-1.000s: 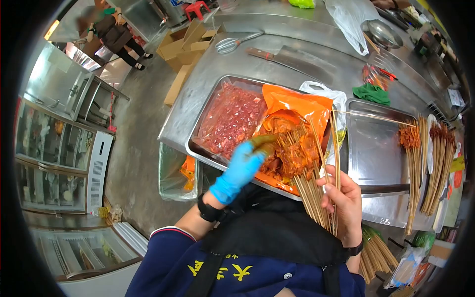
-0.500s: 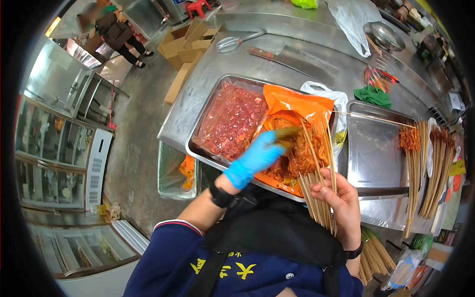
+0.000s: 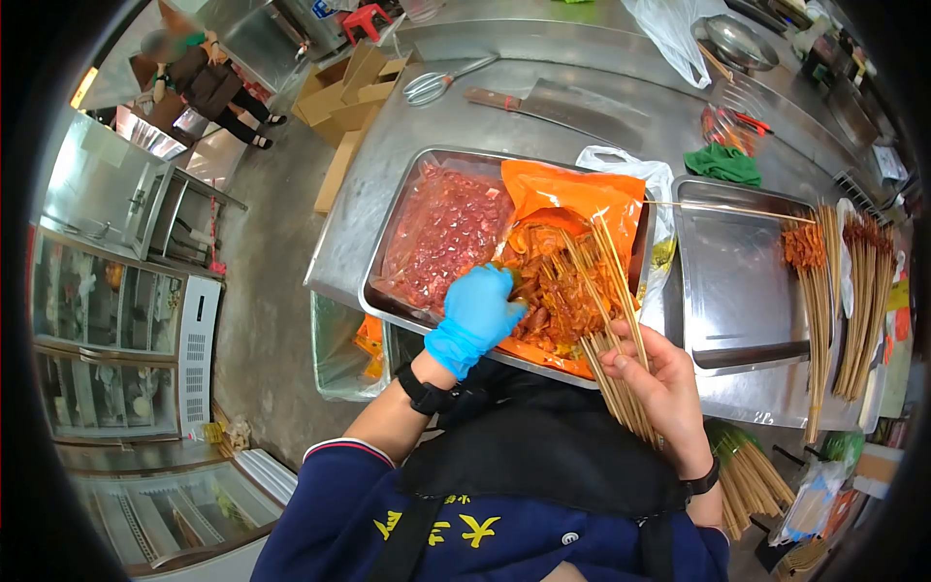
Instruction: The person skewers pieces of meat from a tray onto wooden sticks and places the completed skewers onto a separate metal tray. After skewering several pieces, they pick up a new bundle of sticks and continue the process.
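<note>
The saucy meat (image 3: 558,291) lies in an orange bag (image 3: 572,199) in the right half of the big metal tray (image 3: 373,291), next to red meat (image 3: 446,238) in the tray's left half. The left hand (image 3: 475,310), in a blue glove, is bent down onto the saucy meat near the tray's front edge, and I cannot tell if it grips a piece. The right hand (image 3: 655,388) is closed around a bunch of bamboo sticks (image 3: 611,291) at the tray's front edge, their tips fanned out over the tray.
</note>
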Demonstrator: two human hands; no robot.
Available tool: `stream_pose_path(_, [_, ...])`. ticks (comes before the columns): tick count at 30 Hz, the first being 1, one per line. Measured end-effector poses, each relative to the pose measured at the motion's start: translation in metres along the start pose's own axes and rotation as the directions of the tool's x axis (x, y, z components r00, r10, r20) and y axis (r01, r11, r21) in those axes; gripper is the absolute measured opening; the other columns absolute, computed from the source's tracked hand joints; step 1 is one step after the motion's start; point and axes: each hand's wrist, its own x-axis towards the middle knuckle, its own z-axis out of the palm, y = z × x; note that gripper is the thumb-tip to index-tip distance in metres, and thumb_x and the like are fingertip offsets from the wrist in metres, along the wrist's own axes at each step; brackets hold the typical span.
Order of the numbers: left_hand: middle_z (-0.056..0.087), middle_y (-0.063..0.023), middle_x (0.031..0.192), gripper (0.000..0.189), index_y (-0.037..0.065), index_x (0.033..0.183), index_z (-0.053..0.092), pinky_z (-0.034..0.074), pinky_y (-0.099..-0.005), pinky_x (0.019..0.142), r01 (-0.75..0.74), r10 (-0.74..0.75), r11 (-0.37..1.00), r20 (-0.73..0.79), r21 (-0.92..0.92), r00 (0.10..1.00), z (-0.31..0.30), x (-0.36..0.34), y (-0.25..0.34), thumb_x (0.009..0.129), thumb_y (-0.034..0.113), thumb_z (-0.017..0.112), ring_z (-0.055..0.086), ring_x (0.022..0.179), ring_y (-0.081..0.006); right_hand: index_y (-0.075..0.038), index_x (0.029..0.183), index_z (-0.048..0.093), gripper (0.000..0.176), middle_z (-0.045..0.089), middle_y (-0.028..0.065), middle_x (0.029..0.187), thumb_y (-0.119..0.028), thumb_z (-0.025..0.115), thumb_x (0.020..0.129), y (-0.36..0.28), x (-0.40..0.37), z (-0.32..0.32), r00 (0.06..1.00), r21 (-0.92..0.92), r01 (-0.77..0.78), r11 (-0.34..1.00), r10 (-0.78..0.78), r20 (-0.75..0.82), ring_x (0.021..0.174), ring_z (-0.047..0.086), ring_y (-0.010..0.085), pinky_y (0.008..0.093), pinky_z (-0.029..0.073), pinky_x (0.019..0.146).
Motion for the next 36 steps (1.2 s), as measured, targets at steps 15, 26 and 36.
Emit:
stream_pose_path(15, [0.058,-0.0192,0.075,0.025,0.002,0.085,0.061,0.046,-0.0338,0.061,0.003,-0.016,0.99,0.093,0.14,0.996,0.005,0.014,-0.002,0.066,0.018,0.063,0.059,0.067,-0.0268,0.002,0.116,0.05,0.032,0.06,0.0038,0.083,0.002,0.049,0.084,0.003,0.003,-0.002,0.999,0.006,0.017,1.0,-0.017,0.031,0.077,0.056,0.0076,0.0218,0.046,0.073])
stream_pose_path(26, [0.06,-0.0068,0.093,0.028,-0.003,0.108,0.052,0.047,-0.0258,0.068,0.34,-0.154,-0.025,0.34,-0.94,0.928,-0.018,-0.011,-0.035,0.082,0.009,0.049,0.058,0.081,-0.0152,0.002,0.116,0.05,0.032,0.06,0.0043,0.083,0.002,0.049,0.084,0.003,0.004,0.0,0.998,-0.01,0.009,1.0,-0.009,0.056,0.077,0.056,0.0081,0.0215,0.047,0.071])
stream_pose_path(36, [0.059,-0.0078,0.1,0.027,-0.001,0.11,0.053,0.047,-0.0289,0.078,0.123,-0.147,-0.073,0.132,-0.99,0.98,-0.028,0.006,0.001,0.086,0.009,0.047,0.058,0.089,-0.0168,0.0,0.118,0.049,0.033,0.06,0.0048,0.085,-0.002,0.05,0.086,-0.001,0.0,0.008,0.98,-0.005,-0.067,0.998,0.067,0.186,0.071,0.058,0.0084,0.0204,0.047,0.065])
